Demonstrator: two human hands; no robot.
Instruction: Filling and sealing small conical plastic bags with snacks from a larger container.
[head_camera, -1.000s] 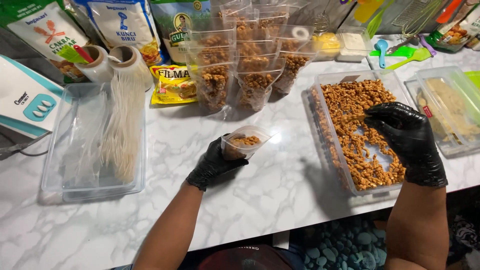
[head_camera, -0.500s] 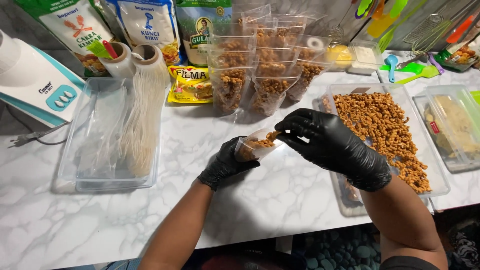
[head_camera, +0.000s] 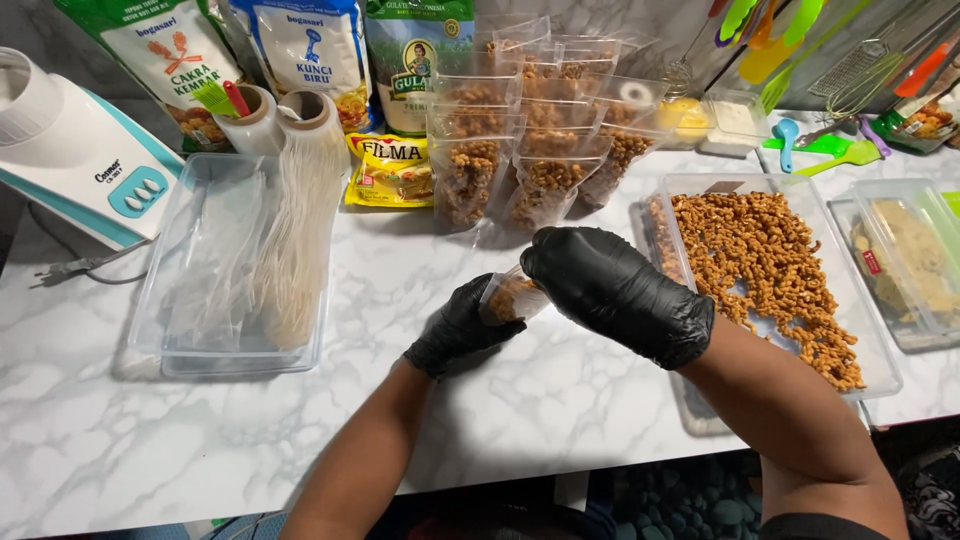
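At counter centre: small clear pouch of brown snack clasped upright in left hand, mouth kept open; right hand cupped over mouth, fingers closed on pouch top. Snack tray just beside.

Two bare forearms reaching in from below, both hands in black gloves, left hand with fingers curled in a closed grip, right hand arched over it, fingertips pinched together, hands touching.
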